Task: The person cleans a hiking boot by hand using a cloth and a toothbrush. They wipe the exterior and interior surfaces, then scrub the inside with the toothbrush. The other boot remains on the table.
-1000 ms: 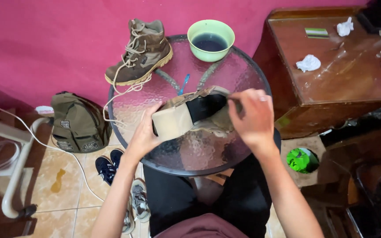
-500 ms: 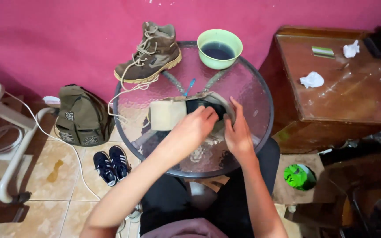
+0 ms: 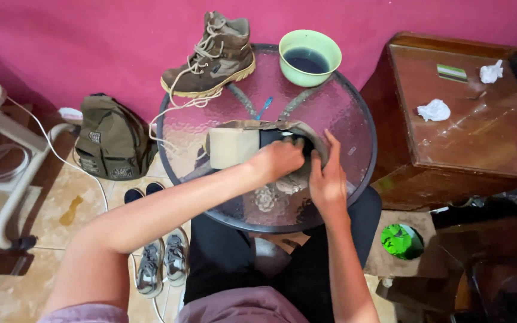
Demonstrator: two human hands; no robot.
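Both hands work on a boot lying on its side at the middle of the round glass bench. Reaching across from the lower left, the left hand is curled into a loose fist and pressed against the dark opening of the boot; whether it clasps a cloth or brush I cannot tell, since the fingers hide whatever is under them. Just beside it, the right hand lies with fingers stretched forward and grips the boot's dark rear edge, steadying it against the glass. The two hands almost touch. The boot's pale tan sole faces the camera, while its dark inner part is mostly covered by the hands.

Farther back, at the bench's far edge, a second boot stands upright, brown with tan laces that trail down over the rim. To its right, also on the glass, sits a green bowl holding dark liquid. Between the bowl and the handled boot lies a small blue tool, too thin to identify.

On the tiled floor to the left, an olive backpack leans near the pink wall, and two pairs of small sneakers lie below it. At the right stands a brown wooden cabinet with crumpled white tissues on top. A green object lies on the floor below it.
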